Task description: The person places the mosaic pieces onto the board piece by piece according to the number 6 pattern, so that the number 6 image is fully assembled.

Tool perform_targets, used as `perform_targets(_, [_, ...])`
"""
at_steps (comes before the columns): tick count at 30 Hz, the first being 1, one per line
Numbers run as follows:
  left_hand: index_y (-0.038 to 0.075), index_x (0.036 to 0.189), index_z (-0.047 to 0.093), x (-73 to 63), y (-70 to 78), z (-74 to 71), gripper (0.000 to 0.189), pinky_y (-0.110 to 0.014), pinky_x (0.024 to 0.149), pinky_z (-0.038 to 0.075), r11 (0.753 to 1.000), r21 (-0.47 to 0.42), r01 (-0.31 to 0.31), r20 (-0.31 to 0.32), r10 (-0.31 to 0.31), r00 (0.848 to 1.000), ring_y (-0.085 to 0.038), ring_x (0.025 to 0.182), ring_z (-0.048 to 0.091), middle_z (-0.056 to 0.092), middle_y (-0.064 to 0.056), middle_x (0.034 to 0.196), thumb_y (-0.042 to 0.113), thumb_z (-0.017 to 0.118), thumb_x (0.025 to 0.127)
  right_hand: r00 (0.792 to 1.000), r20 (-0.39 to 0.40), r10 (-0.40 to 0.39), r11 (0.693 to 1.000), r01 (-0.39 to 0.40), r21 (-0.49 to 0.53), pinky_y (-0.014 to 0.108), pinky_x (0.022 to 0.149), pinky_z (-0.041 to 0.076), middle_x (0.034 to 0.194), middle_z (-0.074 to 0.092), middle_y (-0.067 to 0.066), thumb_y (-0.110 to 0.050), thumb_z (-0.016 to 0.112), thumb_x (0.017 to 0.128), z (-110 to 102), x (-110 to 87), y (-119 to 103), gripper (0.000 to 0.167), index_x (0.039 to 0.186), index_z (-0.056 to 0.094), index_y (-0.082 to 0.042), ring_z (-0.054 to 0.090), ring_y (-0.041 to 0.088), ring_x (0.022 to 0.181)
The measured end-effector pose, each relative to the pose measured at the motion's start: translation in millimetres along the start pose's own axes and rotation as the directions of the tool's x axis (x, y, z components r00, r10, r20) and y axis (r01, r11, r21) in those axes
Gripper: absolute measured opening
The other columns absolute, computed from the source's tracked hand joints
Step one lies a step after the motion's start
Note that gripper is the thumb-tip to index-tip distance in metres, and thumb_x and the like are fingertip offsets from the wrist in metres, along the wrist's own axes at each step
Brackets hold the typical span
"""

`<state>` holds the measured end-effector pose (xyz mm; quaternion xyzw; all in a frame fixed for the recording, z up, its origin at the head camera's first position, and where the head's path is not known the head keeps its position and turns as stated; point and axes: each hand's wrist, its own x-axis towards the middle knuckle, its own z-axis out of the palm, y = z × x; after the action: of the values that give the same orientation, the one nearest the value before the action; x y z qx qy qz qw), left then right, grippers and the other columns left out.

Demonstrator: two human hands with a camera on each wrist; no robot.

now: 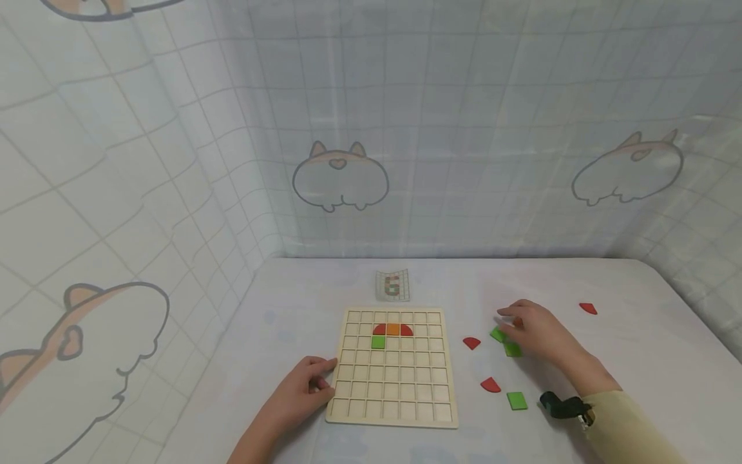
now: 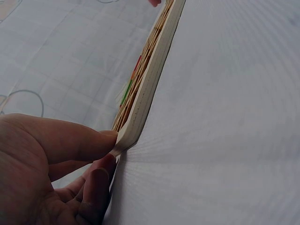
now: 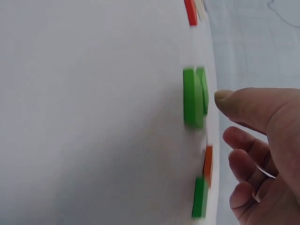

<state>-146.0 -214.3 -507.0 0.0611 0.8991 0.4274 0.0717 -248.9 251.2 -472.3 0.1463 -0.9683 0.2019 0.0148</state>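
My left hand (image 1: 304, 390) rests at the left edge of a pale wooden grid board (image 1: 392, 390), thumb and index finger apart on its side. In the left wrist view the thumb (image 2: 79, 140) touches the board's corner. Set in the board are an orange square (image 1: 393, 329) between two red quarter-circle tiles and a green square (image 1: 378, 342). My right hand (image 1: 530, 332) hovers over a cluster of green square tiles (image 1: 513, 349), holding nothing. In the right wrist view its thumb points at two green tiles (image 3: 192, 101), near an orange tile (image 3: 208, 161) and another green one (image 3: 200, 197).
A small pattern card (image 1: 392, 285) with a coloured figure lies behind the board. Loose red quarter-circle tiles (image 1: 472, 343) lie right of the board, one farther off (image 1: 588, 309). A green square (image 1: 517, 401) lies nearer the front. Grid-patterned curtains (image 1: 464, 161) surround the white table.
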Motion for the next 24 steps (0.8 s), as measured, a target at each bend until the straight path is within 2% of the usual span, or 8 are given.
perform_targets(7, [0.004,0.135,0.06,0.4,-0.3,0.7,0.054,-0.024,0.068,0.045,1.0,0.005,0.005,-0.001,-0.005,1.0,-0.015,0.087,0.055,0.052,-0.005,0.119,0.013,0.077,0.084,0.999,-0.004,0.045,0.999,-0.045,-0.012,0.053,0.087,0.05,0.113,0.063,0.015,-0.019,0.077,0.087,-4.7,-6.1,18.7,0.04,0.122,0.069,-0.003,0.057,0.035,0.104])
perform_targets(14, [0.003,0.134,0.06,-0.7,-1.6,1.1,0.054,-0.024,0.068,0.046,1.0,-0.004,0.008,-0.006,-0.008,1.0,-0.015,0.087,0.055,0.052,-0.005,0.119,0.012,0.077,0.083,0.998,-0.005,0.064,0.998,-0.064,-0.016,0.052,0.085,0.05,0.109,0.063,0.016,-0.019,0.078,0.086,-4.1,-8.1,27.5,0.041,0.121,0.069,0.0,0.057,0.032,0.096])
perform_targets(24, [0.004,0.135,0.06,-1.3,1.3,0.3,0.054,-0.024,0.069,0.045,1.0,-0.003,0.001,-0.007,-0.001,1.0,-0.014,0.087,0.055,0.052,-0.004,0.119,0.011,0.076,0.084,0.998,-0.016,0.067,0.998,-0.067,-0.01,0.052,0.085,0.05,0.108,0.064,0.014,-0.017,0.077,0.087,-2.7,-8.5,32.0,0.036,0.118,0.07,0.0,0.058,0.032,0.096])
